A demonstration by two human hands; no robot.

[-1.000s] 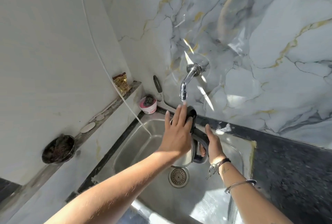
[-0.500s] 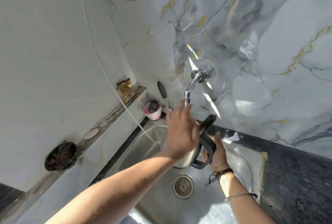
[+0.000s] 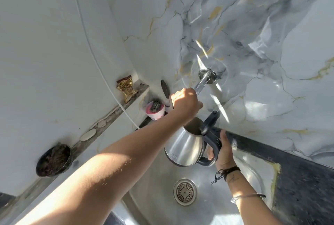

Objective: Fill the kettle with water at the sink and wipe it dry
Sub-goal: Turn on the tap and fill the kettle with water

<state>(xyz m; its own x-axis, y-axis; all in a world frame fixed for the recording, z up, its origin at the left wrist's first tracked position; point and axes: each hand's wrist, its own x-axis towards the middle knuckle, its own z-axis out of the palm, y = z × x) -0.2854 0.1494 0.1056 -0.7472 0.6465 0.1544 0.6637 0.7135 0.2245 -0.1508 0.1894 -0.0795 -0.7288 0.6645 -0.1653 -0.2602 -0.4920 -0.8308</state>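
Head view, right hand [image 3: 223, 150] wrapped tight around black handle of shiny steel kettle [image 3: 184, 148] (lid up), held over metal sink [image 3: 253, 170], left hand [image 3: 184, 103] closed on silver wall tap [image 3: 203, 82]

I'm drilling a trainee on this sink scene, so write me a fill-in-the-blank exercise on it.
1. The right hand holds the kettle by its black ____.
2. The kettle's lid stands ____.
3. The left hand is closed on the ____ on the marble wall.
4. The pink cup in the corner holds a steel ____.

Missing words: handle; open; tap; scrubber
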